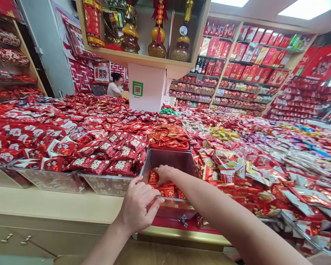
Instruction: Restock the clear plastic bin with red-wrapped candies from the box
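A clear plastic bin stands at the middle of the display, with several small red-and-gold packets lying at its near end. My left hand is closed on the bin's front left rim, the thumb pointing right along the front edge. Inside the same bin, my right hand reaches down at the left side. Its fingers are bent around a red packet, and their tips are partly hidden among the packets. Red wrapped sweets are heaped right behind the bin.
Bins of red packets line the left, and red and white packets are piled at the right. A silver metal clip is below the bin. A display shelf overhangs the back. Farther off sits a person.
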Tool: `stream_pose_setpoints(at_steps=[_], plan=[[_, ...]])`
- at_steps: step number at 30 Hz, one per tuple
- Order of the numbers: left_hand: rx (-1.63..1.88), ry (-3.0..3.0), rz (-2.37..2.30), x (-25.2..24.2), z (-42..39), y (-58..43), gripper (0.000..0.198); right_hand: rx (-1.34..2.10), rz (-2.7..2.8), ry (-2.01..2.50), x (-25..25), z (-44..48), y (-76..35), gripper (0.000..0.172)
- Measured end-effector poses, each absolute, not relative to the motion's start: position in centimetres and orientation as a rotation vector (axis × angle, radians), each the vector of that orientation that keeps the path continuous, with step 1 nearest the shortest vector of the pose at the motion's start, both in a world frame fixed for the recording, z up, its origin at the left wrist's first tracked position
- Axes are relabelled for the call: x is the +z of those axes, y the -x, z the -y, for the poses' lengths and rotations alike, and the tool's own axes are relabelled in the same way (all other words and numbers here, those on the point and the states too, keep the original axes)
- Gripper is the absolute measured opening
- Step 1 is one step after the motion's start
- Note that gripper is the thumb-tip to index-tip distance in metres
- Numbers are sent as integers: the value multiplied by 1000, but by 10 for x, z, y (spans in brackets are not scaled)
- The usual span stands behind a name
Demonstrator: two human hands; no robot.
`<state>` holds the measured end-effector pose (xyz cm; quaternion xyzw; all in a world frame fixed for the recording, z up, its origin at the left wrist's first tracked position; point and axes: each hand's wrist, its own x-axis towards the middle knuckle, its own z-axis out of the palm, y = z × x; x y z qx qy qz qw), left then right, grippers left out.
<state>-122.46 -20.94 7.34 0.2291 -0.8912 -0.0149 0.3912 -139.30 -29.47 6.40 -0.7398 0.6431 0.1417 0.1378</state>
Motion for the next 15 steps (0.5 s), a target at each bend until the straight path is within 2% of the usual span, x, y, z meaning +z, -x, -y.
stream_pose_setpoints(at_steps=[8, 15], plan=[[-22, -586, 2259, 72, 209, 1224, 13, 431, -1849, 2170, 66, 294, 1390, 87], [-9, -589, 2236, 68, 207, 1223, 12, 379, -1857, 2158, 59, 294, 1391, 93]])
